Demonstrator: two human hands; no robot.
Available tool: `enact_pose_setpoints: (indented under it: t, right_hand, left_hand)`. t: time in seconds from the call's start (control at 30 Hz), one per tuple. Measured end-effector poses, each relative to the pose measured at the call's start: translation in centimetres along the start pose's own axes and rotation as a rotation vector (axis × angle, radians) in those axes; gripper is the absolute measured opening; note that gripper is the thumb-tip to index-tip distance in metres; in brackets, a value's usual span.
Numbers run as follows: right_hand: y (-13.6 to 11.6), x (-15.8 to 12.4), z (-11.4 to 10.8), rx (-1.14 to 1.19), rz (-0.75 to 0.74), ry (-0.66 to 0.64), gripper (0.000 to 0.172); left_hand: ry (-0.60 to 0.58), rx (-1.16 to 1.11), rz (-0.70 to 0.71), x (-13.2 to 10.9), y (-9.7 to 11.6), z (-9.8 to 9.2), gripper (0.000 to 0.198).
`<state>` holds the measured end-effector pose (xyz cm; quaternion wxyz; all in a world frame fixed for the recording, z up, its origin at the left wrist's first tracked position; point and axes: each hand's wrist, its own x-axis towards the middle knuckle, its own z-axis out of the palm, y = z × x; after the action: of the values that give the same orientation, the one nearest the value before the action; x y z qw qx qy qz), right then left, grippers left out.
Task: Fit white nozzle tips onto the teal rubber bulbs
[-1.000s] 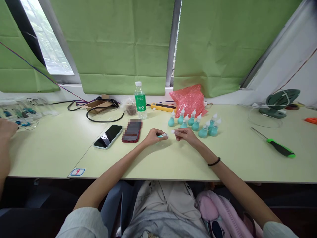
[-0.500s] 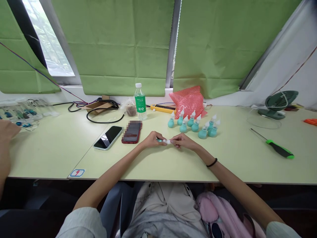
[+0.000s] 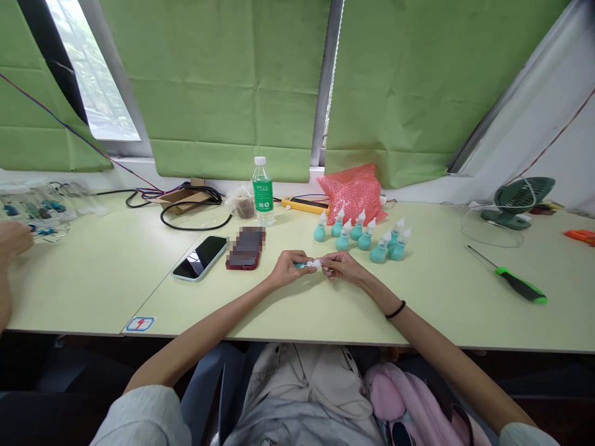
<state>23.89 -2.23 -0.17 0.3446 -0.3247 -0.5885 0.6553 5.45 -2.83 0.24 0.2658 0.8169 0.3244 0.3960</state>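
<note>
My left hand is closed round the teal bulb of a small bulb nasal aspirator, most of which the fingers hide. Its whitish clear tip points right, and the fingertips of my right hand pinch it at the end. Both hands are just above the table, close together. Behind the right hand stand several teal bulb aspirators with clear pointed tips, upright in a loose group.
Two phones, one pale-edged and one red-cased, lie left of my hands. Behind are a water bottle and pink bubble wrap. A screwdriver and small fan are right. Another person's hand shows far left.
The view has shifted slightly. My hands keep hold of the aspirator at nearly the same spot, with the whitish tip showing a little more. The other person's hand has moved slightly left.
</note>
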Motion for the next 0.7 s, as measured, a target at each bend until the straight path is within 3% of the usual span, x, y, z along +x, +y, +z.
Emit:
enact_pose_setpoints:
  t: [0.47,0.7]
  right_hand:
    - [0.3,0.6,1.1,-0.013,-0.055,0.106,0.031]
    - [0.9,0.9,1.3,-0.029,-0.082,0.205,0.034]
  left_hand:
    - [0.19,0.232,0.022,-0.6,-0.5,1.0,0.028]
    - [0.205,0.296,0.018,-0.7,-0.8,1.3,0.03]
